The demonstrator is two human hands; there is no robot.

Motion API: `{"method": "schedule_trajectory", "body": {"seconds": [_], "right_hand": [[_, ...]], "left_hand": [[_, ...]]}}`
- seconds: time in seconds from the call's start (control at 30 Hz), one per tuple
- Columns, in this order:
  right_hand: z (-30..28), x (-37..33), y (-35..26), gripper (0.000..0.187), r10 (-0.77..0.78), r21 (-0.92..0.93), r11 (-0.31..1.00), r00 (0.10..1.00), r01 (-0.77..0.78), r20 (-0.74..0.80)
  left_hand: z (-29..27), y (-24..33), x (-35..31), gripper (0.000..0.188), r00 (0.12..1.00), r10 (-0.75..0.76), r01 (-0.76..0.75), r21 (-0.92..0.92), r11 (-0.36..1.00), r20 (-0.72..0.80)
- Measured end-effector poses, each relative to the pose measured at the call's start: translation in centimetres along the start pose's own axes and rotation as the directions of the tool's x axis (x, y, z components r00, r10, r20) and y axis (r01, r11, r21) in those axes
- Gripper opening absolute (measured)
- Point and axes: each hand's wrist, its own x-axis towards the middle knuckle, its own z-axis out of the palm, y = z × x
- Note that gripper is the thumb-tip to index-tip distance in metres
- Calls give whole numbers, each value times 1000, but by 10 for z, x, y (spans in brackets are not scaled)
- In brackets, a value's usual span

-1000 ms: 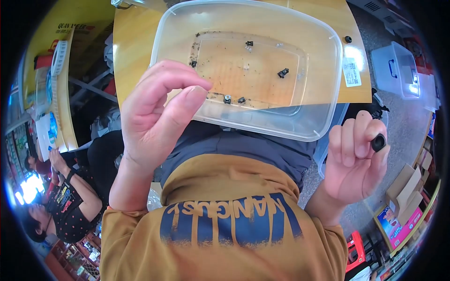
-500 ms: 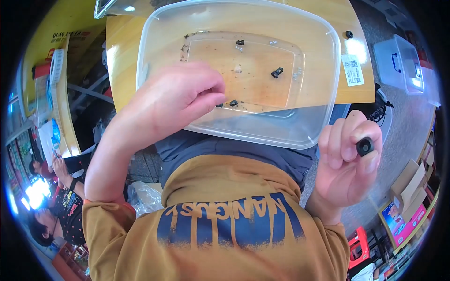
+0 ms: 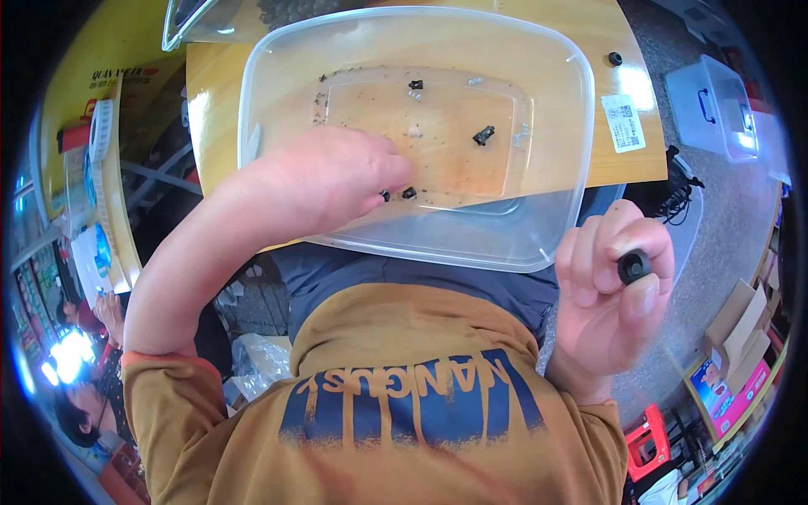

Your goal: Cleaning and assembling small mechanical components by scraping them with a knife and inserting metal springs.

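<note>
Between the thumb and forefinger of my right hand (image 3: 599, 290) is a small black round cap-like part (image 3: 634, 266) with a hollow in its face. That hand is raised beside the right front corner of a clear plastic tub (image 3: 471, 257). My left hand (image 3: 349, 172) reaches over the tub's left half with its fingers curled down and closed; whatever they hold is hidden. Close by its fingertips lies a small black part (image 3: 409, 194), and another (image 3: 386, 196) is partly covered by the hand. Farther in the tub are black pieces (image 3: 483, 135) (image 3: 416, 85) and small springs (image 3: 476, 82).
The tub rests on a wooden table (image 3: 210, 109) and overhangs its near edge. A black cap (image 3: 615, 59) and a white label (image 3: 623, 124) lie to its right. Beyond the table's right side stands a clear bin (image 3: 711, 105). Another person (image 3: 93, 404) is at the far left.
My left hand has turned more palm-down, and its fingertips have shifted slightly. My right hand has moved a little left with the black cap, which is tilted differently. The view has shifted slightly.
</note>
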Motion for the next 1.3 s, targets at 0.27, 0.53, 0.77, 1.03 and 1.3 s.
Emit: {"method": "schedule_trajectory", "body": {"seconds": [0.27,0.53,0.77,1.03,1.3], "right_hand": [[2,-2,0,31,2,18,1000,1000,-2,-7],[4,-1,2,29,-3,14,1000,1000,2,3],[6,-3,3,27,-34,16,999,999,34,1],[12,-7,4,26,-63,1,998,998,63,-10],[34,-20,-2,22,58,-90,995,984,-44,170]], "left_hand": [[-7,1,6,13,990,-60,55,44,998,124],[-5,-4,-1,12,1000,-5,4,91,996,4],[-2,-2,-4,13,999,32,-33,40,999,39],[-15,-6,-19,20,971,19,-101,-339,935,-238],[11,35,-53,20,804,-64,-589,-806,51,-592]]}}
